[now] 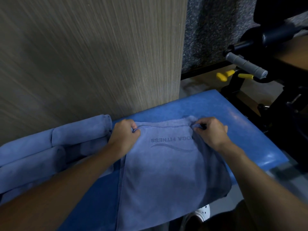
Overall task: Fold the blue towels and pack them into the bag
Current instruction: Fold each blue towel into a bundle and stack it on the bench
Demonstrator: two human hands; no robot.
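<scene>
A blue towel point(166, 172) with a printed fitness logo lies spread on the blue padded bench point(241, 124), its near end hanging over the front edge. My left hand point(125, 132) pinches the towel's far left corner. My right hand point(210, 130) pinches the far right corner. Both corners sit low on the bench top. To the left lie several rolled blue towels point(55, 147), stacked side by side. No bag is in view.
A wood-grain panel point(91, 55) stands right behind the bench. Black gym equipment with a grey handle point(246, 65) and yellow levers point(223, 75) stands at the right. A white shoe point(202, 212) shows below the bench's front edge.
</scene>
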